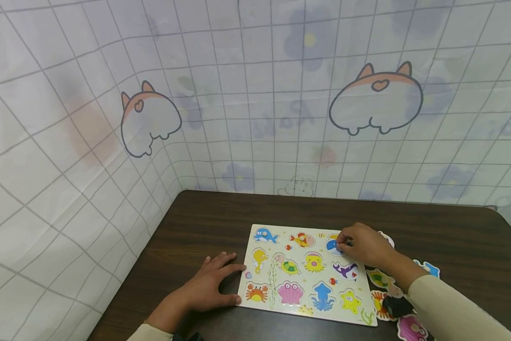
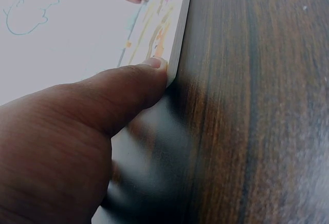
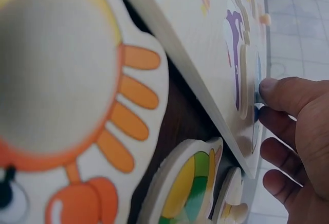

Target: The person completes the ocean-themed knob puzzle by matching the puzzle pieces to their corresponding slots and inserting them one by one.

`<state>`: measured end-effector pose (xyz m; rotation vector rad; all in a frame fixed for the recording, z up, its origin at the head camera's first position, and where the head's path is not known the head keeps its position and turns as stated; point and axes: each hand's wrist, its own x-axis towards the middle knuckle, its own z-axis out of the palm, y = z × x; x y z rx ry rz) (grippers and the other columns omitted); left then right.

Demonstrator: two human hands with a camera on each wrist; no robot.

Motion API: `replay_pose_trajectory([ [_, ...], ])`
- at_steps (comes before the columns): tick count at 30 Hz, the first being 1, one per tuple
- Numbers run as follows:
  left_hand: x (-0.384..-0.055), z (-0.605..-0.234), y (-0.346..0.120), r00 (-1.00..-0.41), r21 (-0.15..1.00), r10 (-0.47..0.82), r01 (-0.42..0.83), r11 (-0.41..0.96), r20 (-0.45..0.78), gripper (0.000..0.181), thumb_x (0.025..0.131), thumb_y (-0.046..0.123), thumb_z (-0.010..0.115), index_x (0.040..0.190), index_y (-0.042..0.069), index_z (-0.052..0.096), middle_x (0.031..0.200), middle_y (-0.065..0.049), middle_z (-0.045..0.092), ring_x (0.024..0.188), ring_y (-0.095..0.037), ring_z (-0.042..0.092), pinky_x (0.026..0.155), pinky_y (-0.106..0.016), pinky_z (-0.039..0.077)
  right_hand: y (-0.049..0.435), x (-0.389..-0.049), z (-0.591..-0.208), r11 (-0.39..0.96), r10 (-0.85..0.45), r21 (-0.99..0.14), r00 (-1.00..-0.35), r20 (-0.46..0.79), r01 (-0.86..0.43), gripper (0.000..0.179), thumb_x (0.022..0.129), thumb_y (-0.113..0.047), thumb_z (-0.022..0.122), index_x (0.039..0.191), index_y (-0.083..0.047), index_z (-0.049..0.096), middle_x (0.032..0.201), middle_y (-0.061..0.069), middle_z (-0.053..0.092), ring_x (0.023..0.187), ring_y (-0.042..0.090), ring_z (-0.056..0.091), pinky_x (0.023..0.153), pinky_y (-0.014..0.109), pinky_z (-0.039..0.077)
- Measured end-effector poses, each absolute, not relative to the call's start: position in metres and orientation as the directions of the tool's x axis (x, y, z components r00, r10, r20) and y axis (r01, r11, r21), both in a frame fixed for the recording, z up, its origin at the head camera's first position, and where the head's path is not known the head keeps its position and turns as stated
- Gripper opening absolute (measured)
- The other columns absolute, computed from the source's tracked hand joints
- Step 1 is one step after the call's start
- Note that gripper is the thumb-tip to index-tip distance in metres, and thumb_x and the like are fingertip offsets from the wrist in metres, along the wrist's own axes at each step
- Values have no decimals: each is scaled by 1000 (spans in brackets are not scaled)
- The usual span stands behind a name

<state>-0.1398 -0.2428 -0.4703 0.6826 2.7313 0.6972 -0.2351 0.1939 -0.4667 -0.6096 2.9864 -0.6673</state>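
Note:
A pale wooden peg puzzle board (image 1: 281, 310) printed with sea animals lies on the table. My left hand (image 1: 210, 284) rests by its left edge, fingers spread, with the thumb (image 2: 139, 77) against the near left corner. At the far right corner, my right hand (image 1: 364, 244) pinches the knob of a blue whale puzzle piece (image 1: 332, 247) between thumb and forefinger, over the whale's place. Its other fingers are bent in the right wrist view. A blue dolphin piece (image 1: 270, 236) and a fish piece (image 1: 298, 240) sit in the board's far row.
Loose puzzle pieces lie right of the board, partly under my right forearm: a turtle (image 1: 379, 278), a crab (image 1: 379, 303), a pink shell (image 1: 409, 327) and a blue one (image 1: 430, 269). A dark wooden table (image 1: 213, 213) meets a checked cloth (image 1: 272, 156) behind and at left.

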Motion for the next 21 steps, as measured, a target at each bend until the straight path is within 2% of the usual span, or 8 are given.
replay_pose_trajectory([
  [4, -140, -471, -243, -862, 502, 493, 377, 778, -117, 72, 88, 59, 74, 150, 30, 52, 163, -11, 32, 152, -42, 21, 117, -70, 8, 197, -233, -465, 834, -381, -412, -923, 49, -366, 5, 90, -25, 80, 94, -23, 77, 95, -4, 65, 86, 17, 54, 71, 36, 49],
  [10, -140, -473, -244, -862, 494, 489, 371, 786, -131, 73, 88, 61, 73, 150, 31, 51, 164, -10, 31, 153, -40, 20, 118, -69, 7, 205, -226, -460, 833, -381, -423, -924, 28, -356, 9, 91, -24, 79, 100, -22, 78, 106, 2, 65, 94, 21, 57, 80, 47, 52],
  [18, -140, -471, -243, -864, 500, 487, 369, 784, -127, 73, 88, 60, 74, 151, 30, 52, 164, -11, 32, 152, -41, 20, 118, -70, 6, 222, -223, -459, 819, -410, -425, -911, 35, -385, 13, 91, -19, 78, 104, -16, 78, 102, -1, 65, 95, 22, 59, 85, 50, 55],
  [21, -141, -470, -243, -863, 500, 488, 367, 784, -131, 74, 88, 59, 74, 151, 30, 52, 164, -11, 32, 153, -42, 19, 118, -70, 6, 231, -220, -457, 817, -417, -419, -908, 43, -395, 13, 92, -20, 78, 104, -15, 78, 101, -2, 65, 94, 21, 60, 83, 50, 55],
])
